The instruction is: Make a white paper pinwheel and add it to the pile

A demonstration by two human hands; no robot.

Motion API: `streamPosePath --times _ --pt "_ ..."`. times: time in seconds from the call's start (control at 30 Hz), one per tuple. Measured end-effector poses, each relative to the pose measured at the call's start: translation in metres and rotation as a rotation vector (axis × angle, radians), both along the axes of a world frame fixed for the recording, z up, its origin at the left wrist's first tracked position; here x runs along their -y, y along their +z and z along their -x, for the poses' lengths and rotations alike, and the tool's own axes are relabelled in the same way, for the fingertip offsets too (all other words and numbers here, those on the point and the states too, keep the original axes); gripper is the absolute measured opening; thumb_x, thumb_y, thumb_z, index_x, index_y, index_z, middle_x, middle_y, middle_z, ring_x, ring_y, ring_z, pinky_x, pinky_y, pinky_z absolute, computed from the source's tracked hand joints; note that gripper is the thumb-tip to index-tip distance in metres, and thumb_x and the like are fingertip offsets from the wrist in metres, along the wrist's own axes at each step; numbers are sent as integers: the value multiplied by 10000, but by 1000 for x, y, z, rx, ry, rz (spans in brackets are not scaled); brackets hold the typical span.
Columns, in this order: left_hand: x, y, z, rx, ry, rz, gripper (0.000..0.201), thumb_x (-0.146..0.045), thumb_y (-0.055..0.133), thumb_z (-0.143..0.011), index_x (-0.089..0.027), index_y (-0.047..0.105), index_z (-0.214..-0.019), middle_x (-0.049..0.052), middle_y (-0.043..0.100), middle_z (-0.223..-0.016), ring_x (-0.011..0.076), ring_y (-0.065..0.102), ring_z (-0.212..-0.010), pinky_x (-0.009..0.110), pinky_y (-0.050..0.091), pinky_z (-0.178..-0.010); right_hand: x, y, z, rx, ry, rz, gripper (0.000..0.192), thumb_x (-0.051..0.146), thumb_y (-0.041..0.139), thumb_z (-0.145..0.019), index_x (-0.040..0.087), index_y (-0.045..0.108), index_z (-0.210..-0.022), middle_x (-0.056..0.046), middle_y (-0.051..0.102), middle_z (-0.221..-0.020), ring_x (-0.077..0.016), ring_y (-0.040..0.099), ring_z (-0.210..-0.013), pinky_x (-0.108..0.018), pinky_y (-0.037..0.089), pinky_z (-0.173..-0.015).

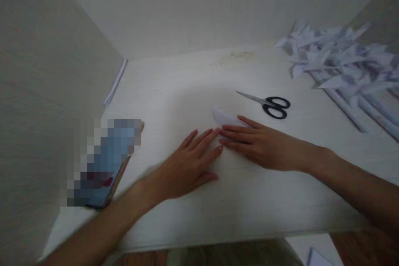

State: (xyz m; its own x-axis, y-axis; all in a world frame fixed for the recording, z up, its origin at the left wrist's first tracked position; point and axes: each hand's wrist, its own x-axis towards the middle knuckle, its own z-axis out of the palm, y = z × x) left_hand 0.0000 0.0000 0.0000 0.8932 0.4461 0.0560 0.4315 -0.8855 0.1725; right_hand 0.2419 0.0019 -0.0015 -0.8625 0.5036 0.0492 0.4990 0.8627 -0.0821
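Observation:
A small piece of white paper (229,119) lies on the white table, partly covered by my right hand (262,143). That hand rests flat on it with fingers stretched to the left. My left hand (195,162) lies palm down just left of it, fingers spread, its fingertips meeting the right fingertips near the paper's lower edge. Beyond the right hand are scissors (264,103) with black handles, blades pointing left. How the paper is folded under the fingers cannot be made out.
A pile of folded white paper pieces and rolled paper sticks (343,62) fills the table's back right. At the left lies a blurred-out flat object (112,162). A thin white strip (116,82) leans by the left wall. Walls enclose the back and left sides.

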Motion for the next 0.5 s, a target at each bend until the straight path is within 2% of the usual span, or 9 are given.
streamPosePath --times 0.2,0.33,0.5 --pt "-1 -1 0 -17 6 13 541 -435 372 -827 -130 317 -1271 185 198 -1411 252 132 -1314 484 198 -1035 -1 5 0 -40 -7 79 456 186 351 -859 186 313 -1314 -57 330 -1379 -164 260 -1282 -471 117 -1063" --pt "-2 0 0 -26 16 26 583 -438 380 -823 -123 270 -1301 178 203 -1413 248 130 -1315 479 197 -1039 -2 6 0 -66 -18 134 459 196 356 -857 179 314 -1314 -66 341 -1374 -160 262 -1281 -469 110 -1063" --pt "-2 2 0 -22 16 32 528 -417 377 -831 -146 318 -1280 166 195 -1418 248 135 -1314 486 202 -1034 -4 6 -2 -105 -16 192 434 207 370 -853 151 363 -1284 -81 332 -1377 -171 270 -1278 -467 105 -1067"
